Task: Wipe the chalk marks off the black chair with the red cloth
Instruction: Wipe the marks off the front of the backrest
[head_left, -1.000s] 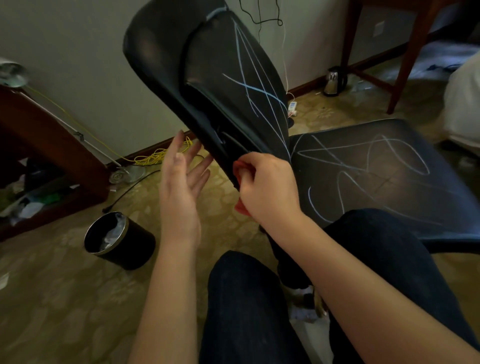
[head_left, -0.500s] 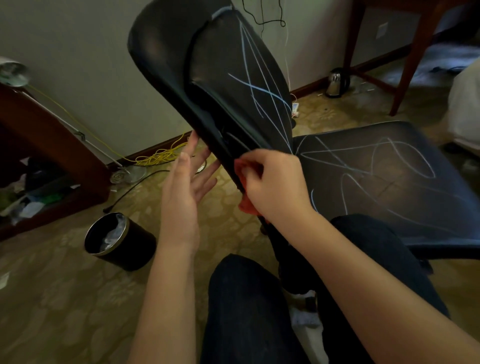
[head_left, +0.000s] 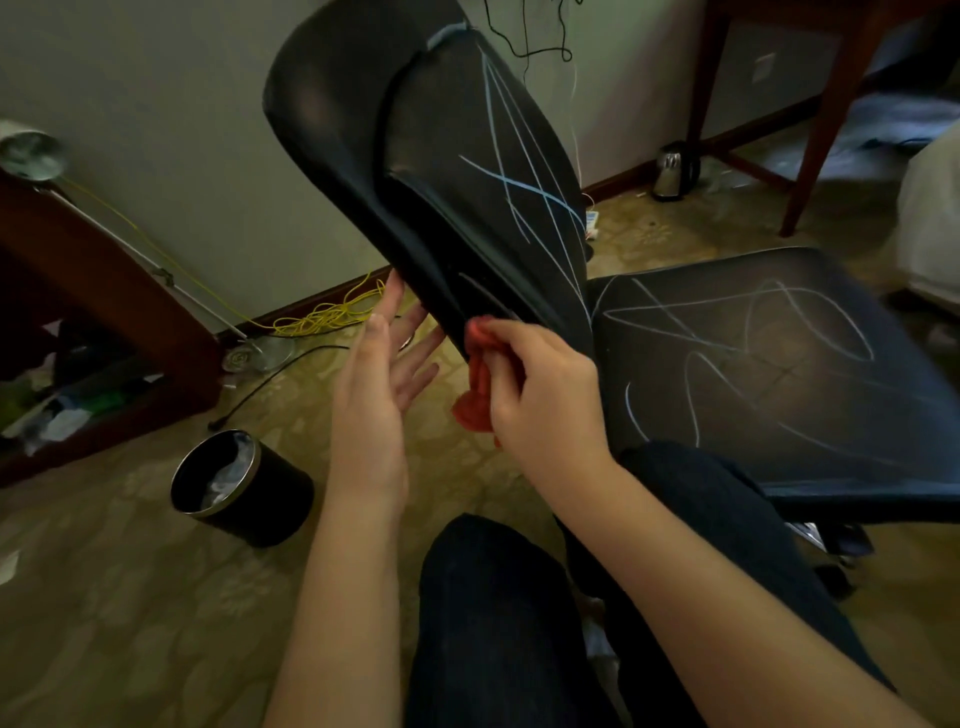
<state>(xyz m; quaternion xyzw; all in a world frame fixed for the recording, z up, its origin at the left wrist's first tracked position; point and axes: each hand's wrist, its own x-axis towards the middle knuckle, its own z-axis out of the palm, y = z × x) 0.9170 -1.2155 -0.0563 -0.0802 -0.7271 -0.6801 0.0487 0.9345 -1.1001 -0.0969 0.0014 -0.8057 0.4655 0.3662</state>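
The right hand (head_left: 540, 395) gripped the red cloth (head_left: 475, 395), bunched in its curled fingers, and held the top of it against the lower edge of the black chair (head_left: 675, 395), where the tilted backrest (head_left: 353, 130) came down toward the seat (head_left: 810, 457). The rest of the cloth hung loose below the fist. The left hand (head_left: 379, 374) was open with its fingers straight, raised just behind that same lower edge. Its fingertips appeared to touch the rear of the backrest, though the dark surface made contact hard to confirm.

By the look of it, the job had hardly begun. The chalk marks (head_left: 524, 187) ran as long pale lines crossing over the front of the backrest, and wide loops and strokes covered most of the seat, all sharp and unsmudged. Only the patch around the cloth showed no lines, and whether it had been wiped or never marked could not be told. Both surfaces were left to clean.
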